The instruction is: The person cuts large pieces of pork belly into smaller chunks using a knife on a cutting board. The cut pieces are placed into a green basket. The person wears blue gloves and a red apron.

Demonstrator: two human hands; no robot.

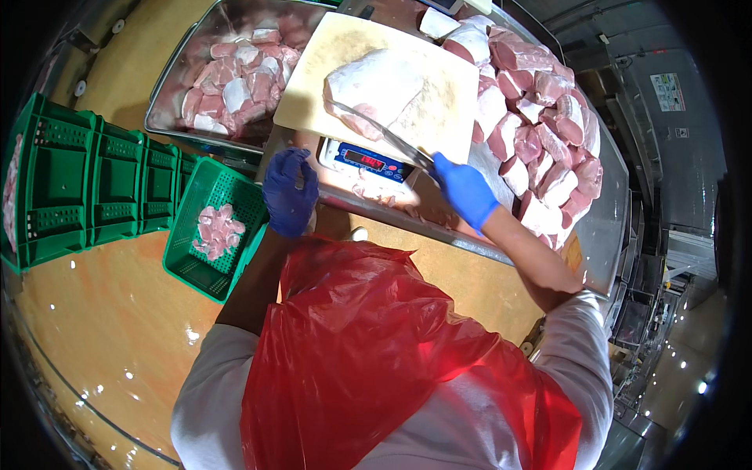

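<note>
My right hand [468, 192], in a blue glove, is closed around the handle of a knife [399, 144]. Its narrow blade reaches left across the lower edge of a large pale slab of meat [376, 82]. That slab lies fat side up on a cream cutting board [317, 59]. My left hand [290, 192], also gloved in blue, is beside the board's lower left corner. Its fingers are loosely curled with a gap to the thumb, and nothing shows in them. Between my hands, a digital scale [365, 160] with a lit red display shows below the board's near edge.
Cut meat pieces [540, 133] are heaped on the metal table [607, 204] at right. A steel tub [168, 86] at far left contains more chunks. Beside my left arm, a green basket [200, 274] holds small scraps; green crates [63, 180] stand farther left. Scraps [384, 194] lie along the near table edge.
</note>
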